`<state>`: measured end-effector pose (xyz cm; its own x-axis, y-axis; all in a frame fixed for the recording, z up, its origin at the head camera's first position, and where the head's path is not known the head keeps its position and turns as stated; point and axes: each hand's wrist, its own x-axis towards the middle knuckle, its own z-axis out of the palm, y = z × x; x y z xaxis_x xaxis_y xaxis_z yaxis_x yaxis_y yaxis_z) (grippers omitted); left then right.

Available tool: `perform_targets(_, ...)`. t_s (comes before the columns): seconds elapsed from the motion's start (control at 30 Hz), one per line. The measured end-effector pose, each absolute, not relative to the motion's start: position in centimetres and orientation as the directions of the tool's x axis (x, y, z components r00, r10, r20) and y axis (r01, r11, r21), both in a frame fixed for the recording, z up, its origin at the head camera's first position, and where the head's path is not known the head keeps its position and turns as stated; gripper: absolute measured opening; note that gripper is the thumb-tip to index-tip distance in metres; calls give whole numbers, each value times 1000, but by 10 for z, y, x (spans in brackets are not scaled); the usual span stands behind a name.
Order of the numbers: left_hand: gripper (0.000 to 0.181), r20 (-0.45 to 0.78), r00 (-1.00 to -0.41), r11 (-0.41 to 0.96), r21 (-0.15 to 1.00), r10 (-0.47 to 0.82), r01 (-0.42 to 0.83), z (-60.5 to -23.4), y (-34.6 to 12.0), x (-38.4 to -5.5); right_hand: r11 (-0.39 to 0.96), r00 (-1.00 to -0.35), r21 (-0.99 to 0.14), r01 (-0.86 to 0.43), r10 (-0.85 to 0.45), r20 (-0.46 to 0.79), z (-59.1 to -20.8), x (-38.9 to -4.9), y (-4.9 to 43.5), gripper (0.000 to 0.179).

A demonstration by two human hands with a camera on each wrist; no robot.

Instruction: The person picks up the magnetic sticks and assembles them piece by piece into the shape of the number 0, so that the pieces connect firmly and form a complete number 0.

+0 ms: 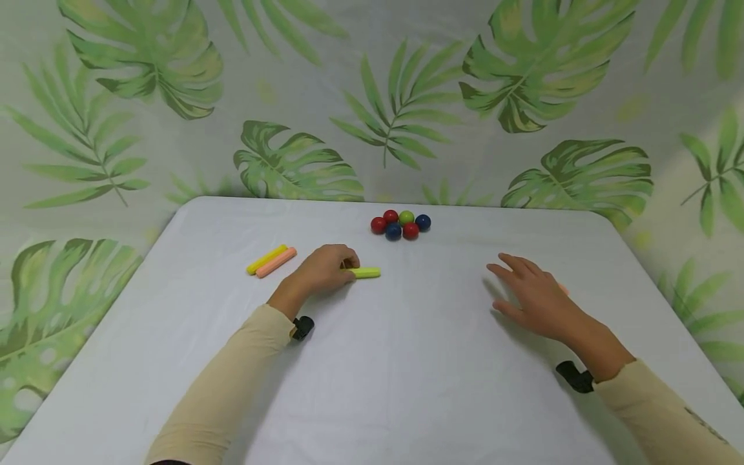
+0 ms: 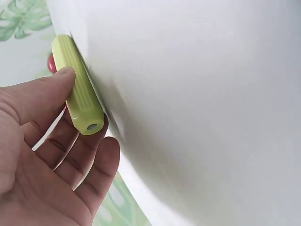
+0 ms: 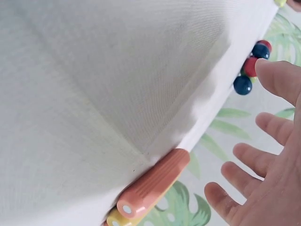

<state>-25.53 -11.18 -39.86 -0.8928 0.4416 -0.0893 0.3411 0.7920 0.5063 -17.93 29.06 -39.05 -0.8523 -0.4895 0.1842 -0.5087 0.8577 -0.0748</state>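
Lime-green and ribbed, one stick (image 2: 83, 96) is pinched between the thumb and fingers of the left hand (image 1: 325, 268), at or just above the table (image 1: 418, 368); whether it touches, I cannot tell. The right hand (image 1: 531, 297) grips nothing, its fingers spread and reaching forward. Near it lie an orange stick (image 3: 155, 181) and a yellow stick (image 3: 116, 218), mostly hidden by the hand from above. To the left of the left hand, a second yellow stick (image 1: 266, 259) and a second orange stick (image 1: 276, 263) lie side by side. Judging by this layout, four sticks look settled in pairs, and only the lime one is unplaced, not yet let go. Six balls (image 1: 393, 231), three red, two blue and one green, sit bunched near the far edge, with no hand on them. White and smooth save for faint creases, the table has rounded far corners. Behind it hangs a pale backdrop (image 1: 407, 184) printed with big green leaves, brighter toward the right.
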Motion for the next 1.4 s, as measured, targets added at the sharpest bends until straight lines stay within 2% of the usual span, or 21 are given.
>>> perform_targets(0.2, 18, -81, -888, 751, 571, 453, 331, -403, -78, -264, 859, -854, -69, -507, -489, 177, -391, -179, 292, 64)
perform_targets(0.57, 23, -63, -912, 720, 637, 405, 275, -406, -50, -277, 851, -850, -80, -520, -505, 152, -387, -182, 289, 62)
perform_targets(0.87, 24, -101, -924, 662, 726, 369, 185, -415, -37, -285, 828, -861, -242, -506, -500, 89, -386, -197, 278, 59)
perform_targets(1.1, 27, -153, -914, 674, 722, 375, 156, -410, -42, -285, 779, -857, -388, -492, -511, 62, -383, -208, 269, 52)
perform_targets(1.4, 26, -163, -908, 653, 743, 387, 145, -410, -46, -284, 760, -861, -440, -478, -504, 65, -384, -235, 258, 46)
